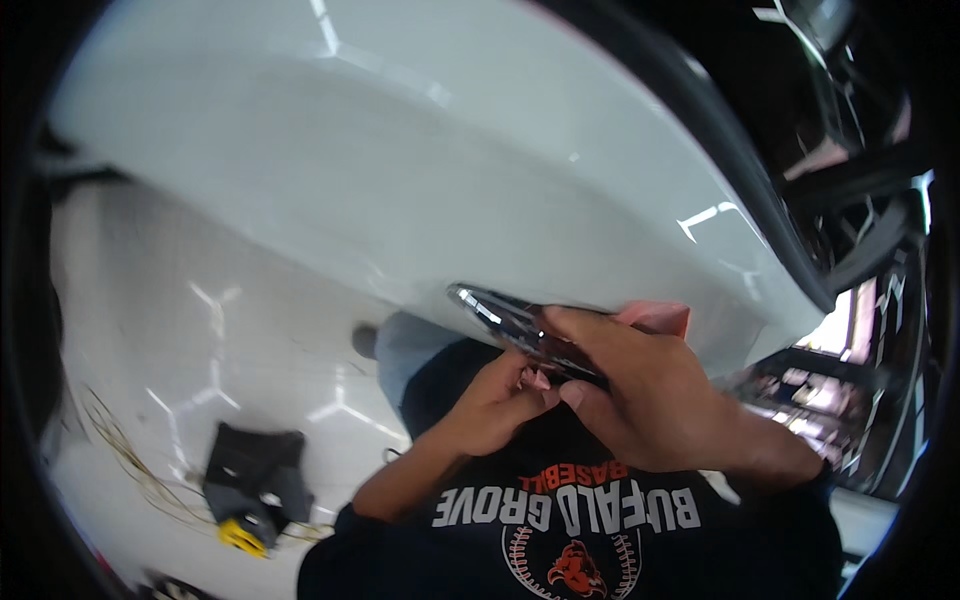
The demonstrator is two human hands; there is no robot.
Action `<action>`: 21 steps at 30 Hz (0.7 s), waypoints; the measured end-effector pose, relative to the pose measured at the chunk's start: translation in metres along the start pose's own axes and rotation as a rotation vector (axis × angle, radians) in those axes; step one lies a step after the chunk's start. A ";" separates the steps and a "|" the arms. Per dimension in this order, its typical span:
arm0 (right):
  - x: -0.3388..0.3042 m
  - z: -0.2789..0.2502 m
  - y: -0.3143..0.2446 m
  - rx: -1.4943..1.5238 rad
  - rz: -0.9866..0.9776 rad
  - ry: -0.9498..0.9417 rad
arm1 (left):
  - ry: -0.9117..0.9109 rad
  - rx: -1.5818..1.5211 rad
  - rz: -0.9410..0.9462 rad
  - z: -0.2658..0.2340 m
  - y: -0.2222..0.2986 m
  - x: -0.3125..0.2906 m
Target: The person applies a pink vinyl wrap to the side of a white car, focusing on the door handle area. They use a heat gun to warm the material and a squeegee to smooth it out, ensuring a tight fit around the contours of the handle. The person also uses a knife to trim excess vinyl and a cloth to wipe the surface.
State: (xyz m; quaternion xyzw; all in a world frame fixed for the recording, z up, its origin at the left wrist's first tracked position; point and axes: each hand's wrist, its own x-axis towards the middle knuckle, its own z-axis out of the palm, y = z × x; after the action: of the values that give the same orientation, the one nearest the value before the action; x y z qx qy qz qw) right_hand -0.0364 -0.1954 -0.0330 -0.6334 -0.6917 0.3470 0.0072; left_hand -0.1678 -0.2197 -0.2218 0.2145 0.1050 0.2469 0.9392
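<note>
A glossy dark and chrome car door handle (pixel 490 312) juts from a pale door panel (pixel 400 190). My right hand (pixel 640 390) is closed round the handle's right part, its thumb below and its fingers over the top. Behind that hand, a fold of pink cloth (pixel 655 316) shows against the panel. Just under the handle, my left hand (pixel 500 405) pinches a small end of pink cloth (pixel 537 379) between thumb and fingers. Whether the two pink bits join behind the handle is hidden.
Dark window trim (pixel 715 110) runs along the panel's right edge. A black and grey bag-like object (pixel 255 470) with a yellow part (pixel 241 538) lies on the shiny light floor (pixel 270 360). A yellowish cord (pixel 140 465) trails beside it. More car parts and shelving stand at the right.
</note>
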 end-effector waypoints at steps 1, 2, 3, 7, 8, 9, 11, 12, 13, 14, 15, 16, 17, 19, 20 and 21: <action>0.004 -0.002 -0.003 0.012 0.058 -0.077 | -0.013 0.074 0.040 -0.001 -0.002 0.002; 0.008 -0.002 -0.006 0.021 0.120 -0.163 | -0.011 0.143 0.077 -0.002 -0.002 0.002; 0.009 0.002 -0.001 0.009 0.071 -0.152 | -0.016 0.214 0.100 -0.004 -0.002 0.002; 0.005 0.006 -0.004 0.067 0.147 -0.156 | -0.085 0.059 0.241 0.007 -0.013 0.004; 0.007 0.007 -0.010 0.164 0.216 -0.155 | -0.109 0.059 0.322 0.007 -0.019 0.007; 0.010 0.007 -0.013 0.257 0.294 -0.152 | -0.112 0.029 0.346 0.007 -0.024 0.010; 0.006 0.006 -0.010 0.201 0.156 -0.176 | -0.178 -0.026 0.357 0.011 -0.025 0.012; 0.004 0.008 -0.014 0.204 0.154 -0.170 | -0.175 -0.067 0.350 0.013 -0.025 0.008; 0.005 0.008 -0.013 0.202 0.150 -0.153 | -0.198 -0.111 0.393 0.011 -0.027 0.012; 0.010 0.007 -0.002 0.185 0.159 -0.191 | -0.223 -0.153 0.431 0.010 -0.030 0.015; 0.012 0.007 -0.010 0.156 0.166 -0.224 | -0.249 -0.195 0.466 0.008 -0.033 0.017; 0.013 0.011 -0.006 0.193 0.167 -0.208 | -0.249 -0.289 0.421 0.008 -0.034 0.017; 0.014 0.014 -0.003 0.198 0.154 -0.202 | -0.250 -0.381 0.373 0.007 -0.035 0.016; 0.012 0.020 0.002 0.212 0.145 -0.189 | -0.231 -0.526 0.307 0.007 -0.035 0.012; 0.011 0.018 0.002 0.209 0.150 -0.203 | -0.210 -0.579 0.289 0.007 -0.035 0.009; 0.011 0.018 0.001 0.208 0.155 -0.215 | -0.188 -0.630 0.269 0.006 -0.037 0.005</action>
State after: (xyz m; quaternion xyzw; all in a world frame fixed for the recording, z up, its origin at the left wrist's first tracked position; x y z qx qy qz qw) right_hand -0.0455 -0.1943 -0.0514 -0.6400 -0.5977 0.4821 -0.0282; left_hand -0.1457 -0.2483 -0.2337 -0.0522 -0.0925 0.3679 0.9238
